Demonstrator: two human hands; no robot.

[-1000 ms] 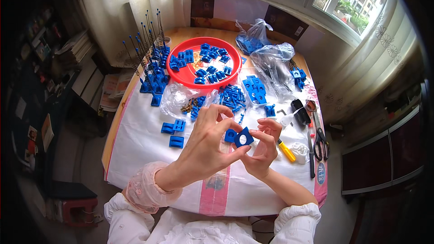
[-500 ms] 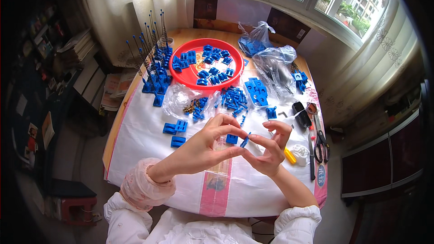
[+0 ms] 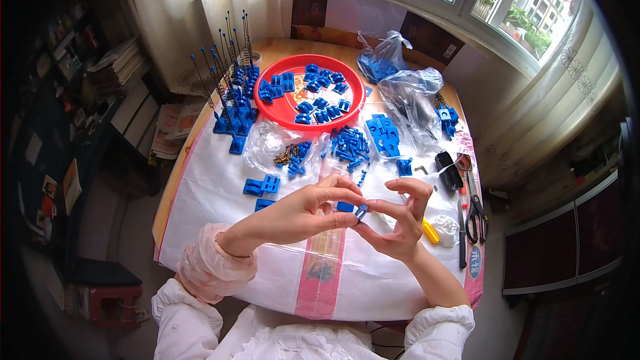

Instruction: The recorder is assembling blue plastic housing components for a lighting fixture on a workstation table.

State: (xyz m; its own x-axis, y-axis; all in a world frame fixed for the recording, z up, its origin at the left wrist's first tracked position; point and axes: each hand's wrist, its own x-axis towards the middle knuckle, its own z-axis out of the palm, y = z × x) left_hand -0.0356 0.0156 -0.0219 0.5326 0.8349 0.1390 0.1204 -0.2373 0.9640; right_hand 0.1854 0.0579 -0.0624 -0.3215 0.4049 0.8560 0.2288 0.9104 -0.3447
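Observation:
Between the fingertips of both hands, above the middle of the table, is a small blue plastic part [image 3: 361, 212]. My left hand [image 3: 310, 210] pinches it from the left with thumb and forefinger. From the right, my right hand [image 3: 398, 227] grips it with thumb and forefinger, its other fingers raised and bent. Just behind the fingertips lies a blue block [image 3: 345, 207] on the white sheet. Left of my left hand are more blue slotted blocks [image 3: 262, 185], one partly covered by my wrist.
A red round tray [image 3: 272, 118] holds several blue parts. Blue bases with upright springs [image 3: 235, 120] stand at the left. Small blue pieces [image 3: 350, 143] and brass screws [image 3: 288, 155] lie centrally. Scissors [image 3: 475, 217], a dark-handled knife [image 3: 461, 240] and a yellow handle [image 3: 431, 231] lie right.
The blue part has turned between my fingers and shows a different face. Both hands stay nearly in place, and the whole view has shifted slightly.

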